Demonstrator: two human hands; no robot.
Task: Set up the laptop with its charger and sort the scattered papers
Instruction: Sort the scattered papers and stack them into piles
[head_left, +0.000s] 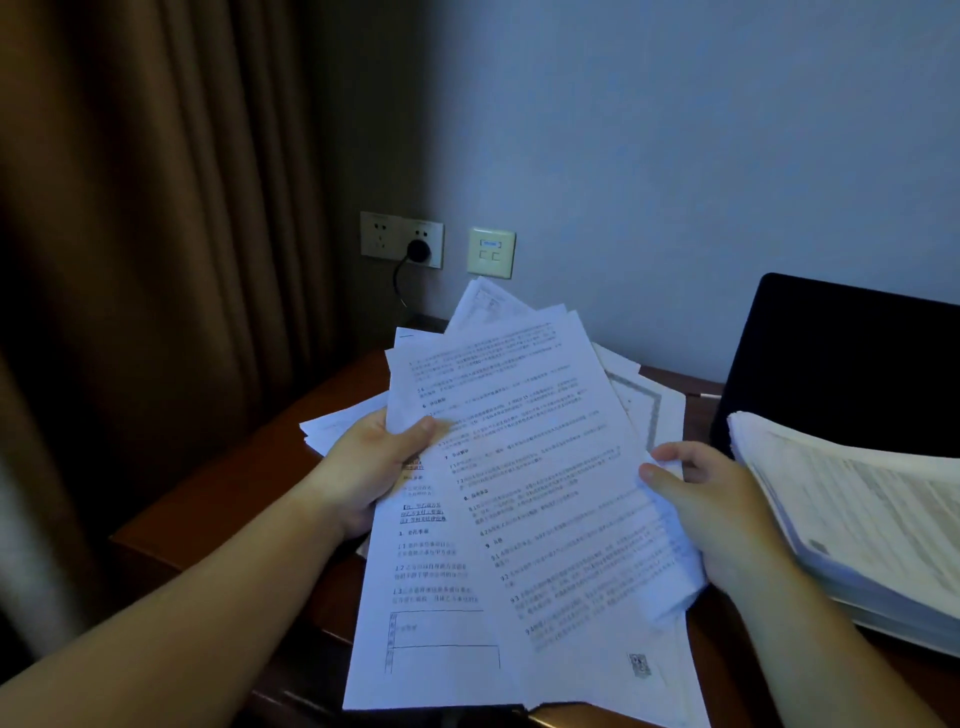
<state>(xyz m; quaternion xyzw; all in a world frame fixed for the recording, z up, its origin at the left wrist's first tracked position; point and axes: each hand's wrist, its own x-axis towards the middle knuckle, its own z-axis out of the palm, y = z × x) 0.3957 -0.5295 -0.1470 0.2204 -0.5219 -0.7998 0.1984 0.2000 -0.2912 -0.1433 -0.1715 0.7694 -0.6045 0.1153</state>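
Observation:
A fanned bundle of printed papers (524, 499) is held up over the wooden desk (218, 499). My left hand (371, 467) grips its left edge with the thumb on top. My right hand (711, 499) pinches its right edge. More loose sheets (337, 423) lie on the desk behind the left hand. The laptop (852, 364) stands open at the right with a dark screen. A black charger plug (418, 250) sits in the wall socket, and its cable drops behind the papers.
A thick stack of papers (862, 519) lies at the right in front of the laptop. Brown curtains (156, 234) hang at the left. A white network wall plate (491, 252) is beside the socket. The desk's front edge runs along the bottom.

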